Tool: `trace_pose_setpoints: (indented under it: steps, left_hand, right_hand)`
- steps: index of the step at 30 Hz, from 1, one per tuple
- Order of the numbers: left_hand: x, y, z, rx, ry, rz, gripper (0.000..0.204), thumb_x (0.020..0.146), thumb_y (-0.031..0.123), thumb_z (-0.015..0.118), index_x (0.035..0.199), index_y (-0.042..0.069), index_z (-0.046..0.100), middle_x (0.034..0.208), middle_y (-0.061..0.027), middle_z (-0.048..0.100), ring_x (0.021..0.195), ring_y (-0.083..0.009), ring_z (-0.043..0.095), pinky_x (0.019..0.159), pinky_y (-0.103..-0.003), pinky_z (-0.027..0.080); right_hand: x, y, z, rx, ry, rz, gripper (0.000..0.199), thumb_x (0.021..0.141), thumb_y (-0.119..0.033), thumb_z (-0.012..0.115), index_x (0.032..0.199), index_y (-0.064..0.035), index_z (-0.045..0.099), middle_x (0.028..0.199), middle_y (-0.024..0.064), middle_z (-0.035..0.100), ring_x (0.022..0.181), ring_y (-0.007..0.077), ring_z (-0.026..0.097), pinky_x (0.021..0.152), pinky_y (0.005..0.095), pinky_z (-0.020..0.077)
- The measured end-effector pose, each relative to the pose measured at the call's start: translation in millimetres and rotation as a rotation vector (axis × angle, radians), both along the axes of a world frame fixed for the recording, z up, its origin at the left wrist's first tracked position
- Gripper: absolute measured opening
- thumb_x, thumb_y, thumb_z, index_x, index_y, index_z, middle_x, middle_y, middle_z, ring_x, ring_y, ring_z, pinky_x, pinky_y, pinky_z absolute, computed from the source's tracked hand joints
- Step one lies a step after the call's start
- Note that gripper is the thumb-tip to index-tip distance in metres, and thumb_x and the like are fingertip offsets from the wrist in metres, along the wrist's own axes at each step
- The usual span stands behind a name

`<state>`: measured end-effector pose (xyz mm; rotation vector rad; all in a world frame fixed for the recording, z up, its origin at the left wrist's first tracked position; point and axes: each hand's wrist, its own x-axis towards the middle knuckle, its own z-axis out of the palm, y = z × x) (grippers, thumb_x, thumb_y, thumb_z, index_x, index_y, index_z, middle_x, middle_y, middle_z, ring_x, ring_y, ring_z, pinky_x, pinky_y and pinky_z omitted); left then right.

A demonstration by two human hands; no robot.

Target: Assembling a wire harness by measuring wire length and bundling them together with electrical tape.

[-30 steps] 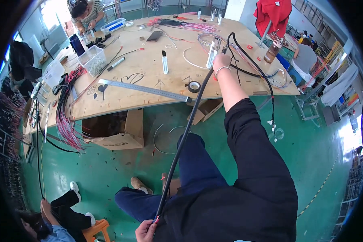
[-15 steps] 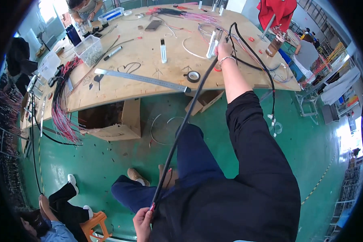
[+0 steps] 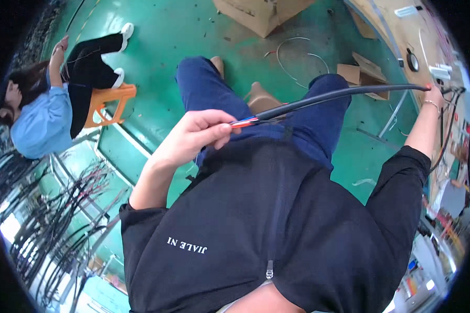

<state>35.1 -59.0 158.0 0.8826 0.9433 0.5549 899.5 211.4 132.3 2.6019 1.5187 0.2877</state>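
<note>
A thick black cable [image 3: 329, 97] stretches across my lap from one hand to the other. Its left end shows bare-ended or loose red, orange, blue and white wires [image 3: 244, 123], pinched between the thumb and fingers of my left hand [image 3: 201, 134]. Out at the right, by the table edge, my right hand [image 3: 433, 95] is closed around the cable's other end. Thinner black cable branches [image 3: 450, 112] run on past that hand, and a small red bit shows at its fingers.
The wooden table [image 3: 389, 26] at upper right carries a black tape roll [image 3: 412, 60] and white upright fixtures. Cardboard boxes [image 3: 368, 78] and a loop of white wire lie on the green floor. A person sits on an orange stool [image 3: 124, 96] at left; black cables [image 3: 52, 219] hang behind.
The view has swung left and down, away from the table. My left hand now shows in front of my body, with coloured wires at the cable end visible. Both hands still hold the cable.
</note>
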Motion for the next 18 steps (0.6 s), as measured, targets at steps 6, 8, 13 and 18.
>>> trace_pose_setpoints:
  steps: [6, 8, 13, 18]
  left_hand:
    - [20, -10, 33, 0.064, 0.272, -0.073, 0.028, 0.098, 0.003, 0.054, 0.125, -0.003, 0.060, 0.078, 0.0003, 0.058, 0.075, -0.0081, 0.053, 0.070, -0.023, 0.043]
    - [11, -15, 30, 0.241, 0.272, -0.138, 0.033, 0.096, 0.002, 0.051, 0.129, 0.002, 0.059, 0.075, 0.0012, 0.055, 0.068, -0.0062, 0.047, 0.062, -0.024, 0.041]
    - [20, -15, 48, 0.170, 0.362, -0.136, 0.031, 0.097, 0.001, 0.053, 0.126, -0.001, 0.061, 0.078, -0.0007, 0.057, 0.074, -0.0089, 0.051, 0.066, -0.024, 0.042]
    - [9, -19, 42, 0.164, 0.281, -0.148, 0.031, 0.097, 0.002, 0.054, 0.127, -0.001, 0.061, 0.079, -0.0017, 0.058, 0.074, -0.0088, 0.051, 0.066, -0.024, 0.042]
  right_hand:
    - [-37, 46, -89, -0.185, -0.063, 0.037, 0.042, 0.093, -0.047, 0.052, 0.112, -0.0152, 0.072, 0.119, 0.0189, 0.066, 0.112, 0.0383, 0.063, 0.095, 0.0461, 0.0482]
    - [25, 45, -52, -0.127, -0.203, 0.118, 0.037, 0.093, -0.043, 0.056, 0.110, -0.0153, 0.073, 0.115, 0.0196, 0.068, 0.111, 0.0386, 0.063, 0.094, 0.0466, 0.0481]
    - [19, 80, -77, -0.297, -0.111, 0.037, 0.037, 0.096, -0.040, 0.052, 0.109, -0.0101, 0.070, 0.118, 0.0189, 0.067, 0.111, 0.0347, 0.063, 0.095, 0.0465, 0.0476]
    - [23, 63, -39, -0.146, -0.132, -0.029, 0.032, 0.098, -0.035, 0.050, 0.108, -0.0109, 0.069, 0.116, 0.0168, 0.068, 0.109, 0.0321, 0.064, 0.093, 0.0442, 0.0491]
